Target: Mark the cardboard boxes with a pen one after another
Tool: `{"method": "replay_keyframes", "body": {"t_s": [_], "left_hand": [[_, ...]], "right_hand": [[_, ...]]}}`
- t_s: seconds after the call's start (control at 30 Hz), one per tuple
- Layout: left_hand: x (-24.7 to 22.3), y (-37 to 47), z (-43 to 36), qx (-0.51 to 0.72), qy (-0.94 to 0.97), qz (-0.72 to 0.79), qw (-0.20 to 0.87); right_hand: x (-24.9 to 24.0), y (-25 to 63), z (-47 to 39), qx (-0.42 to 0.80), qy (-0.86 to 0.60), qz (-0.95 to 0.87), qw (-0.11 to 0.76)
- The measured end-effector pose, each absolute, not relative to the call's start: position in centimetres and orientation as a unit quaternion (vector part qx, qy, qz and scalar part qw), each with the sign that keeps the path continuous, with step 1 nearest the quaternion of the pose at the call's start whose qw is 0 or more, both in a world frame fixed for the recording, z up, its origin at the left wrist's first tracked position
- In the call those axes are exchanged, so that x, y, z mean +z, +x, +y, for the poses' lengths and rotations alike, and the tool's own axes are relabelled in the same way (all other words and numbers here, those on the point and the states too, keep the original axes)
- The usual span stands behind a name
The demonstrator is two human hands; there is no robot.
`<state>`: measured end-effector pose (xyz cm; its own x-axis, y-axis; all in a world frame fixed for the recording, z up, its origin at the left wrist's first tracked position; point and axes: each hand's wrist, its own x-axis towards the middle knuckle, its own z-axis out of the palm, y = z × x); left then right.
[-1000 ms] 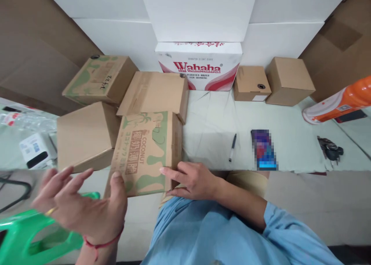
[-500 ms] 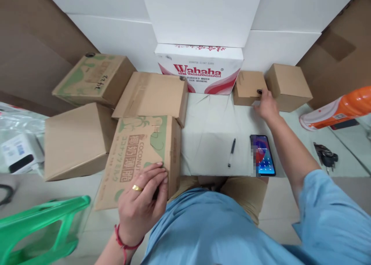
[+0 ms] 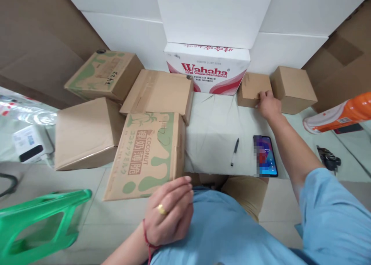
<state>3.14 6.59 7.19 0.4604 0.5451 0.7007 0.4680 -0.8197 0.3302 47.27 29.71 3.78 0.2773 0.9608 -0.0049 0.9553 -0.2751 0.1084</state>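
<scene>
Right hand (image 3: 269, 105): fingers bent close together, small carton (image 3: 255, 84) under fingertips at front edge; grip, cannot tell. Left hand (image 3: 171, 212): fingers bunched, coconut carton (image 3: 145, 156) just beyond.

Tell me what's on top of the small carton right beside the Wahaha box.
On the small carton, the fingers of the right hand are at the near edge, and a faint mark shows at the far left. Anything beneath the fingers is covered.

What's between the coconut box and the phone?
A pen lies on the pale cloth between the coconut box and the phone, seen in the head view.
</scene>
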Motion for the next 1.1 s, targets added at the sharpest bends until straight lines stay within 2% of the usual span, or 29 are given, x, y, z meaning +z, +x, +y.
{"method": "replay_keyframes", "body": {"t_s": [0.07, 0.17, 0.3, 0.43, 0.57, 0.73, 0.87, 0.93, 1.1], "left_hand": [[6.7, 4.5, 6.4, 0.397, 0.879, 0.248, 0.087], [5.9, 5.7, 6.5, 0.380, 0.893, 0.224, 0.087], [5.5, 5.7, 6.5, 0.406, 0.881, 0.229, 0.079], [5.2, 6.1, 5.9, 0.441, 0.867, 0.202, 0.110], [4.0, 7.6, 5.7, 0.425, 0.869, 0.186, 0.175], [1.3, 8.3, 5.8, 0.441, 0.855, 0.224, 0.154], [-0.2, 8.3, 5.4, 0.464, 0.806, 0.356, 0.091], [-0.5, 8.7, 5.2, 0.470, 0.778, 0.408, 0.087], [-0.5, 10.5, 5.6, 0.443, 0.759, 0.459, 0.131]], "right_hand": [[4.1, 46.6, 29.2, 0.034, 0.803, 0.591, 0.062], [5.2, 45.5, 27.4, 0.046, 0.797, 0.596, 0.079], [7.3, 43.6, 22.6, 0.071, 0.787, 0.611, 0.050], [8.4, 40.1, 16.0, 0.077, 0.755, 0.651, -0.016], [7.3, 34.2, 10.7, 0.021, 0.679, 0.728, -0.086], [4.3, 28.2, 7.8, -0.078, 0.619, 0.770, -0.137], [2.7, 29.0, 6.7, -0.111, 0.644, 0.696, -0.298], [2.0, 30.6, 6.6, -0.110, 0.690, 0.624, -0.351], [0.4, 32.3, 7.6, -0.208, 0.722, 0.553, -0.359]]}}
